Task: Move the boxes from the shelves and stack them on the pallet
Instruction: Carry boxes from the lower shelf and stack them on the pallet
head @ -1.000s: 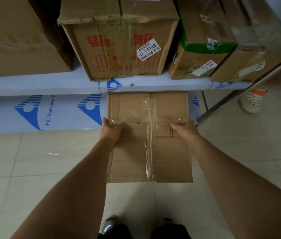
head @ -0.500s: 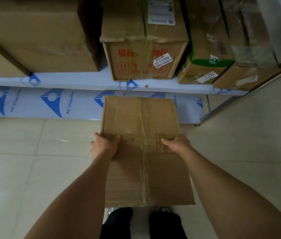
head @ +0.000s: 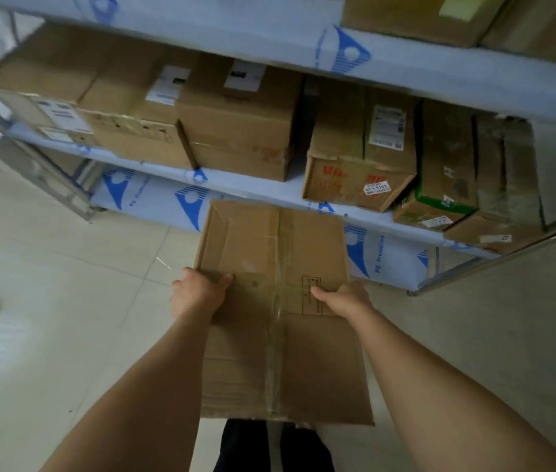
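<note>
Both hands carry a taped cardboard box (head: 280, 311) out in front of the body: the left hand (head: 198, 294) clasps its left edge with the thumb laid over the top face and the fingers going under and out of sight, and the right hand (head: 344, 298) clasps the right edge the same way, thumb on top beside a small printed mark. The box is off the shelving, held level over the pale tiled floor (head: 48, 318), its far edge just in front of the lowest shelf lip, and its near edge above the person's dark trousers (head: 269, 447). Behind it the metal shelf unit (head: 474, 267), wrapped in white film with blue logos, is loaded with more boxes: a large plain carton (head: 242, 131) in the middle, a carton with red print (head: 355, 185) to its right, and a green-banded carton (head: 440, 192) beyond that. No pallet shows in this view, so where the load must go cannot be told from here. By my reading the step in hand is the carry, with one box lifted clear and not yet stacked. The next move calls for turning away from the shelves, keeping the box flat and close to the body with both grips even, then finding the pallet and setting it down square. The box looks worn and creased, so it may sag if held by one side only.
</note>
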